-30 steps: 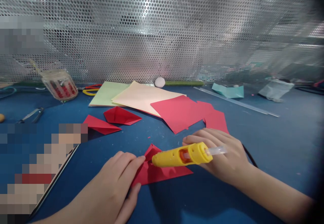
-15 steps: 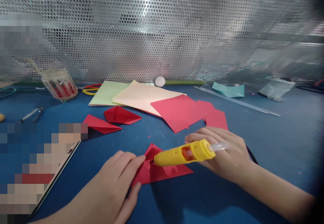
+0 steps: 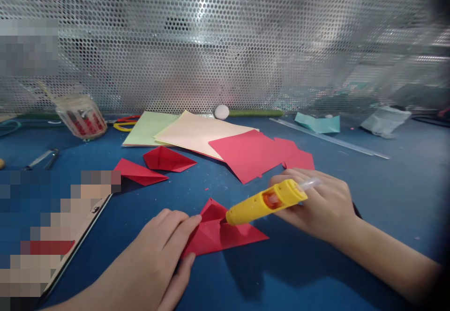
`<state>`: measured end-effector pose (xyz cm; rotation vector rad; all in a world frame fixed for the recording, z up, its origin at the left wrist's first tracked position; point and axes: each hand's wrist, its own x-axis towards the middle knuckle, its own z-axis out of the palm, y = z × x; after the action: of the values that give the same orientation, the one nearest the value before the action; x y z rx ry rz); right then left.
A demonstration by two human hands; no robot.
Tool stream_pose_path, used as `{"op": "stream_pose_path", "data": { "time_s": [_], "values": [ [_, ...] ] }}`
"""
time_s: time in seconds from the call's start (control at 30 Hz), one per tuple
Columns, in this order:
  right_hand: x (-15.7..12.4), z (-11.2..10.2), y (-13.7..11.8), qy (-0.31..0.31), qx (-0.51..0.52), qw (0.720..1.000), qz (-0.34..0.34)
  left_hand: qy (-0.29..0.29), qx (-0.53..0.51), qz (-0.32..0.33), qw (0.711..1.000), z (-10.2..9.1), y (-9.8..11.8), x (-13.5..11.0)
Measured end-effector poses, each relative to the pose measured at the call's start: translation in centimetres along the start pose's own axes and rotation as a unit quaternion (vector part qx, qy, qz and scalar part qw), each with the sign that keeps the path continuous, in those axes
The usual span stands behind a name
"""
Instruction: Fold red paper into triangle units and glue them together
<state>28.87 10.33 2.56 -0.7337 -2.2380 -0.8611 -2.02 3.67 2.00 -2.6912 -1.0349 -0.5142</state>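
Observation:
My right hand is wrapped round a yellow glue gun with a clear glue stick at its back. Its nozzle points down-left and touches a folded red paper piece on the blue table. My left hand lies on the left edge of that red piece, fingertips pressing it down, thumb beneath its corner. Two more folded red triangles lie further back on the left.
Flat sheets lie behind: green, cream and red. A glass jar, scissors, a white ball, a clear rod and teal paper sit before the perforated metal wall. A blurred tablet lies lower left.
The glue gun has swung right and tipped nozzle-down, its tip now on the middle of the red piece. My right hand shifted right. My left hand has stayed put.

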Motion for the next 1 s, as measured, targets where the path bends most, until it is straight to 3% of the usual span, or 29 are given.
{"op": "stream_pose_path", "data": {
  "time_s": [0.17, 0.6, 0.87, 1.0],
  "values": [
    [-0.1, -0.1, 0.5, 0.000, -0.013, 1.000, -0.008, -0.029, -0.023, -0.014, 0.999, 0.1, -0.1, -0.5],
    [-0.3, -0.2, 1.2, 0.004, -0.030, 0.999, -0.014, -0.039, -0.028, -0.025, 0.999, 0.3, -0.1, -1.0],
    [-0.1, -0.4, 0.8, -0.004, -0.016, 1.000, -0.018, 0.008, 0.019, 0.008, 1.000, 0.2, 0.0, -0.1],
    [-0.1, -0.3, 0.1, -0.010, 0.012, 1.000, -0.006, -0.025, -0.003, -0.013, 1.000, 0.2, 0.0, -0.4]
  ]
}}
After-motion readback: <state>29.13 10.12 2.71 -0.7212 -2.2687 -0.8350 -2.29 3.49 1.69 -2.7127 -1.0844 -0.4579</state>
